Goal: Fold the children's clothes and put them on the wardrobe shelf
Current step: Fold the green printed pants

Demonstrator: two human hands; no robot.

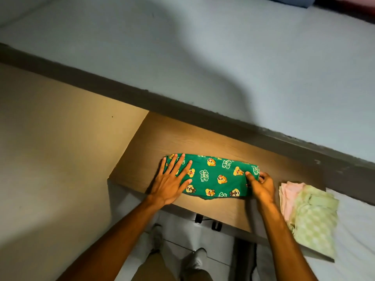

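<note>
Left hand (172, 180) flat, fingers spread, pressing green printed garment (215, 176) on wooden shelf (203, 138); right hand (261, 183) pinching garment's right end.

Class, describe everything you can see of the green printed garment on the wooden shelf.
The green garment is soft cloth printed with cartoon chipmunks and white lettering. It lies folded into a flat band on the wooden shelf. The left hand presses flat on one end; the right hand pinches the other.

green cloth (217, 177) end under right hand (261, 185)
</note>
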